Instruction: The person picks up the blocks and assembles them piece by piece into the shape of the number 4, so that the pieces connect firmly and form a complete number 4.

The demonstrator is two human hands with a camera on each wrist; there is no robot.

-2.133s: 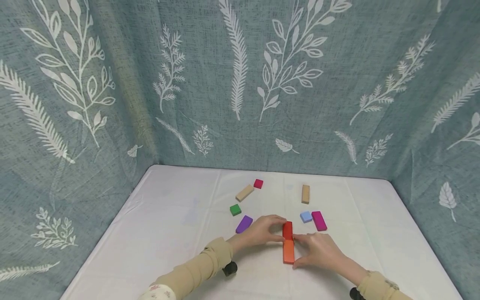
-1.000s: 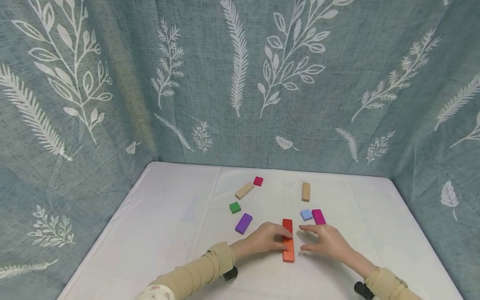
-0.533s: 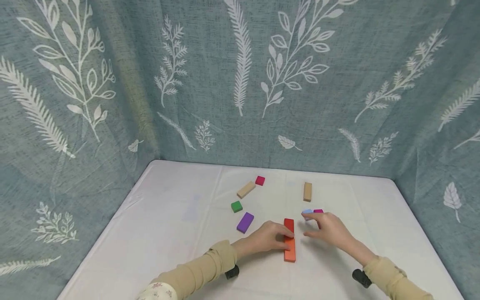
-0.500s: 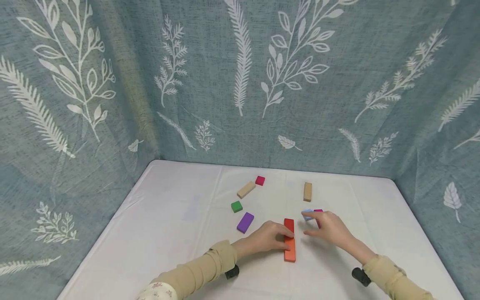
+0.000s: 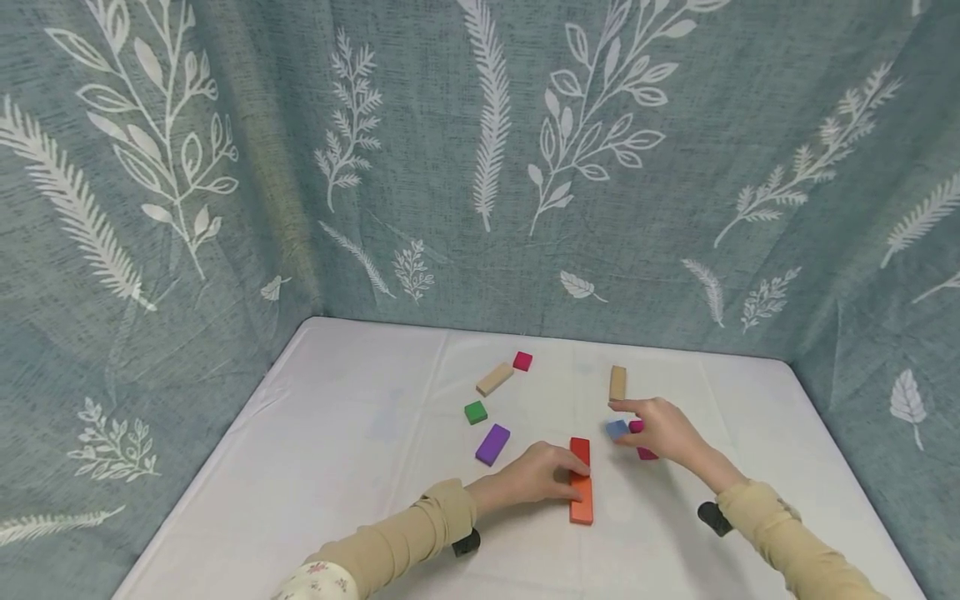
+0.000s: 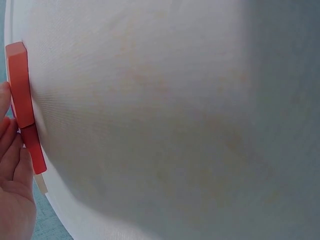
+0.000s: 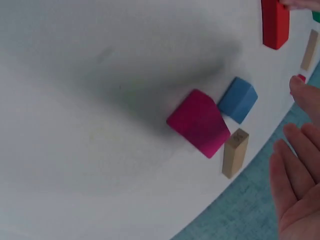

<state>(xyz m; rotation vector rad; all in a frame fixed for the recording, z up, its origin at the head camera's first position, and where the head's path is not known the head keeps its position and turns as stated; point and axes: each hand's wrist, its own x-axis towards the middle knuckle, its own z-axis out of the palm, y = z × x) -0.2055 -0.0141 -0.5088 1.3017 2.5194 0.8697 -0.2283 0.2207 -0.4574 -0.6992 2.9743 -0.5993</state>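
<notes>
A red block [image 5: 581,449] and an orange block [image 5: 581,510] lie end to end in one line, the orange one nearer. My left hand [image 5: 534,473] rests over their joint, index fingertip at the red block and thumb at the orange one. In the left wrist view both blocks show beside the fingers. My right hand [image 5: 660,427] hovers over a light blue block [image 5: 617,429], thumb overlapping its near side and index finger stretched beyond it, with nothing gripped. Partly hidden under that hand is a magenta block [image 7: 197,122], right beside the blue one.
Left of the row lie a purple block [image 5: 492,445] and a green block [image 5: 476,412]. Farther back are a slanted wooden block [image 5: 495,379], a small crimson block [image 5: 522,361] and an upright-pointing wooden block [image 5: 617,382]. A leaf-patterned curtain [image 5: 450,275] hangs behind the table.
My right hand has left the side of the orange and red blocks and moved away to the blue block. My left hand has shifted from the red block onto the joint.
</notes>
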